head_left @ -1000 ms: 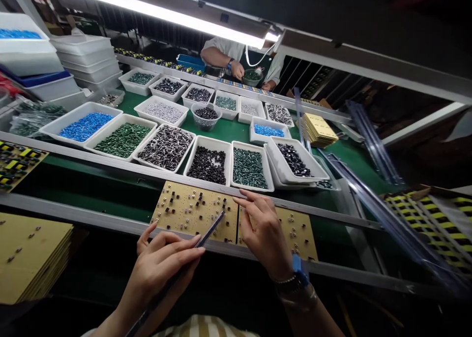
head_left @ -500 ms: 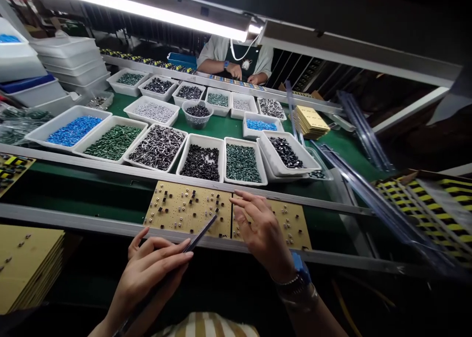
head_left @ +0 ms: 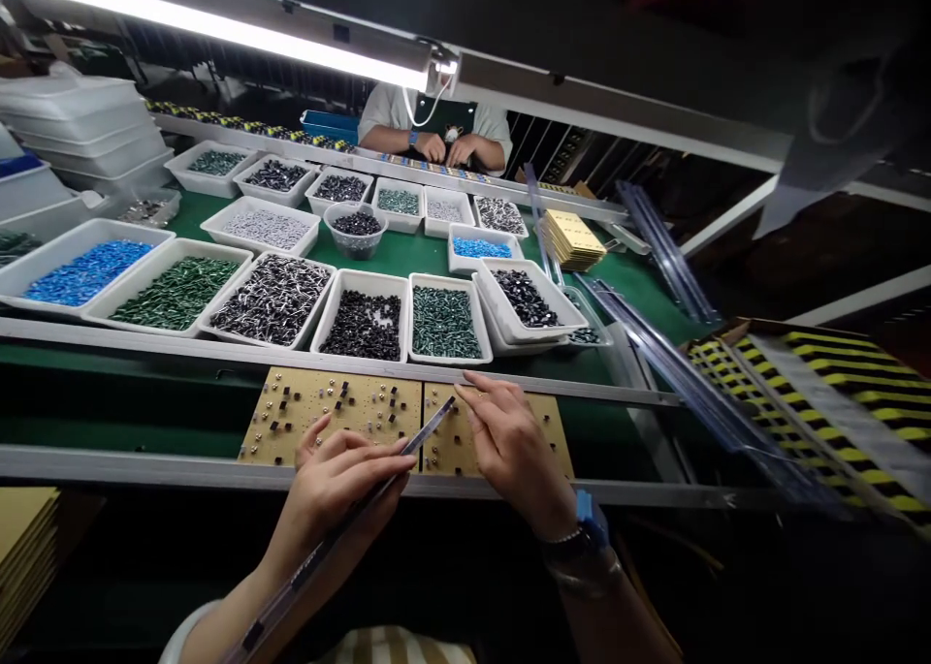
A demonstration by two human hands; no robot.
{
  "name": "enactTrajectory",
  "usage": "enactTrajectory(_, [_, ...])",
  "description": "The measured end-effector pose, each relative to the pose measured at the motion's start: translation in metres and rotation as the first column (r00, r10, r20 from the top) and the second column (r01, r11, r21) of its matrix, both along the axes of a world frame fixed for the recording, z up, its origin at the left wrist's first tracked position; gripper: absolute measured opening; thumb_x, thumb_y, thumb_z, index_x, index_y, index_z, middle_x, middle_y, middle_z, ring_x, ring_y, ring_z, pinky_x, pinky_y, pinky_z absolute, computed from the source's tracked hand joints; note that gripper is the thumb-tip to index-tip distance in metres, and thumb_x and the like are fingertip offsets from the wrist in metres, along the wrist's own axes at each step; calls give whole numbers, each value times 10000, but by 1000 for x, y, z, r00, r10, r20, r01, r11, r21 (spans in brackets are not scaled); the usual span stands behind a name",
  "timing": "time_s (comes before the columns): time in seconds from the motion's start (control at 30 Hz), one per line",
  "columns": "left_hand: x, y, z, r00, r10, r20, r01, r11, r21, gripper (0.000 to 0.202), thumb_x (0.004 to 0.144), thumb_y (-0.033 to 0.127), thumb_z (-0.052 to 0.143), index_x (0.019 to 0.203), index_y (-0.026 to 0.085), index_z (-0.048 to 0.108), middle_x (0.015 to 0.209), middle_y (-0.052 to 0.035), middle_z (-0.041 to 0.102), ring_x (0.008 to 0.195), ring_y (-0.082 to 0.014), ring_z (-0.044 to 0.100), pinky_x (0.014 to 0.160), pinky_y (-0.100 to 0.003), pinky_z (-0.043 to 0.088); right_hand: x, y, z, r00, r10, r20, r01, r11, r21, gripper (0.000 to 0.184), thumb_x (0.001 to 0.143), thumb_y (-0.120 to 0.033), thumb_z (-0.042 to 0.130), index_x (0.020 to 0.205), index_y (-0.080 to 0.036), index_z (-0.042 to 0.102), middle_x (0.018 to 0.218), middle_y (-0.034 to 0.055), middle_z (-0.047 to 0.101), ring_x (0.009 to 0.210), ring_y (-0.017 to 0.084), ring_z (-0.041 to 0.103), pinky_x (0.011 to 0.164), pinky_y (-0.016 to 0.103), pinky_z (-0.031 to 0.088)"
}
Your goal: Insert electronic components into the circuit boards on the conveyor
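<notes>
My left hand (head_left: 331, 490) is closed round a long clear plastic tube (head_left: 341, 533) that runs back along my forearm; its far end (head_left: 440, 417) points at my right fingertips. My right hand (head_left: 513, 451), with a blue wristband, rests over the right of two tan circuit boards, its thumb and forefinger pinched together at the tube's tip. What they pinch is too small to see. The left circuit board (head_left: 327, 417) carries small black and silver parts. Both boards lie between two metal rails of a green conveyor.
Several white trays of blue, green and black parts (head_left: 272, 300) fill the green table behind the boards. Clear tubes (head_left: 655, 354) and a yellow-striped stack (head_left: 821, 393) lie at right. A stack of tan boards (head_left: 574, 237) sits further back. Another person (head_left: 433, 126) works opposite.
My head turned right, so everything slid left in view. My left hand moved the tube forward until its tip met my right fingertips.
</notes>
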State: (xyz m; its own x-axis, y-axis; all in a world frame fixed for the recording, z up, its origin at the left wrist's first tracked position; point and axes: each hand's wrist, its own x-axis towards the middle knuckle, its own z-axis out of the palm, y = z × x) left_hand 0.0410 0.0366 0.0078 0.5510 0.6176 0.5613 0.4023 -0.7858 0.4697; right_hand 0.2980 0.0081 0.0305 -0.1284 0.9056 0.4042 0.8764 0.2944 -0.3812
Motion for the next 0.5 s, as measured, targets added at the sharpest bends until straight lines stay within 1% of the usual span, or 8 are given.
enactTrajectory(0.07, [-4,-8,2,1000,-4,20,4,1000,-7,273,951,168,647,1150,342,719,1127,77,785,836,-142,704,1209,-397,206,4,-5,-2,999,-24,-25,25,1000,13,394,974,-93,484,1324,-153,655,1360,134,644,1262,284,553,1099,505,468])
enactTrajectory(0.13, [-8,-18,4,1000,9,28,-8,999,-48,249,978,167,613,1140,326,715,1146,65,780,854,-145,693,1210,-393,193,7,-9,-4,997,-50,-53,51,998,22,375,979,-99,497,1310,-166,659,1340,124,657,1248,278,561,1095,503,467])
enactTrajectory(0.2, [-11,-25,4,1000,1,30,1,998,-62,255,985,158,604,1146,326,710,1158,55,776,871,-148,686,1206,-397,208,8,-12,-7,995,-63,-72,65,998,20,346,980,-110,512,1281,-176,671,1328,117,664,1235,275,569,1091,506,467])
enactTrajectory(0.3, [-17,-31,-1,1000,-17,8,17,997,-76,296,971,134,617,1178,328,698,1193,40,765,919,-157,686,1202,-407,237,7,-15,-9,993,-62,-101,64,998,14,318,980,-125,528,1249,-191,684,1319,114,668,1228,274,578,1079,511,474])
enactTrajectory(0.4, [-20,-33,-3,999,-28,16,30,995,-98,309,964,129,617,1194,322,691,1209,24,760,944,-160,687,1192,-403,273,5,-19,-5,981,-73,-181,74,997,1,279,1000,-173,535,1224,-197,699,1291,114,683,1237,269,587,1080,498,474])
enactTrajectory(0.5, [-12,-31,1,997,-37,62,44,991,-123,302,970,121,610,1179,319,699,1194,16,765,929,-158,682,1189,-418,280,6,-21,2,948,-78,-307,54,995,-86,283,1050,-247,476,1148,-214,739,1253,101,706,1233,258,608,1064,469,487])
